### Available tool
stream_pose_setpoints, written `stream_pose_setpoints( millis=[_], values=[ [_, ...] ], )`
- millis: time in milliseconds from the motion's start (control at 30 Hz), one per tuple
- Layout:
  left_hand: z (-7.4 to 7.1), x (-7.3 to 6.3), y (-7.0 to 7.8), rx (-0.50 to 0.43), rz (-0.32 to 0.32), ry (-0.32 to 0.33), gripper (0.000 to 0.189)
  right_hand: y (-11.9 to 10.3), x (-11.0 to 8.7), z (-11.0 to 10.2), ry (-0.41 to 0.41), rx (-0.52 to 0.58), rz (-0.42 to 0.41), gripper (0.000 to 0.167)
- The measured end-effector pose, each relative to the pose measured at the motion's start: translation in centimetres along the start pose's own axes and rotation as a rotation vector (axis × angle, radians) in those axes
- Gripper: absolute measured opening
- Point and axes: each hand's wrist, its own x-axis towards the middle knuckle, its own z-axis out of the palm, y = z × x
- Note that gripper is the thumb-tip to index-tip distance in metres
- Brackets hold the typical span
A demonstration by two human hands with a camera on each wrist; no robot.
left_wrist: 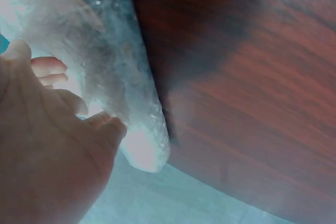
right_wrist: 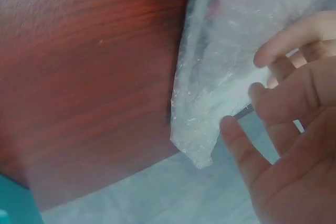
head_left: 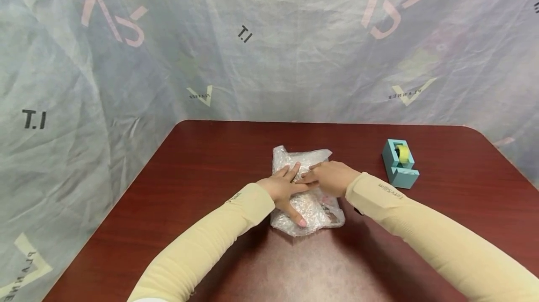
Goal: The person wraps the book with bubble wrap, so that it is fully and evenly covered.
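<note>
A flat package in clear bubble wrap (head_left: 311, 208) lies on the table, its contents blurred by the plastic. Spread flat across its left and middle part, my left hand (head_left: 286, 189) presses on the wrap, thumb toward the near end. From the right, my right hand (head_left: 332, 178) touches the middle of the package, its fingertips close to the left hand's fingers. The left wrist view has the left hand (left_wrist: 58, 145) over the crinkled wrap (left_wrist: 100, 51). In the right wrist view, the right hand (right_wrist: 299, 124) shows loosely bent fingers against the wrap (right_wrist: 226, 61), pinching nothing visible.
A teal tape dispenser (head_left: 404, 179) with a yellow tape roll (head_left: 403, 153) stands to the right of the package. The dark red wooden table (head_left: 202, 161) has rounded far corners. Behind it hangs a grey printed cloth (head_left: 273, 72), which also runs along the left side.
</note>
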Motion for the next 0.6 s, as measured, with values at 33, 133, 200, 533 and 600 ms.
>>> stream_pose_setpoints(
  millis=[33, 133, 200, 533, 600],
  values=[
    [0.1, 0.0, -0.1, -0.008, 0.004, 0.002, 0.105, 0.0, 0.1, -0.1, -0.019, 0.041, 0.018, 0.059],
    [0.3, 0.1, -0.5, -0.016, 0.009, 0.015, 0.106, 0.4, 0.1, 0.0, -0.045, 0.170, 0.034, 0.056],
    [0.3, 0.1, -0.7, -0.011, 0.019, 0.024, 0.108, 0.7, 0.0, 0.1, -0.029, 0.234, 0.021, 0.056],
    [0.4, 0.1, -1.3, -0.018, 0.045, 0.061, 0.109, 1.6, -0.3, 1.0, 0.146, 0.274, -0.041, 0.061],
    [0.3, 0.0, -1.4, -0.036, 0.063, 0.066, 0.107, 1.7, -0.3, 1.0, 0.173, 0.253, -0.041, 0.060]
  ],
)
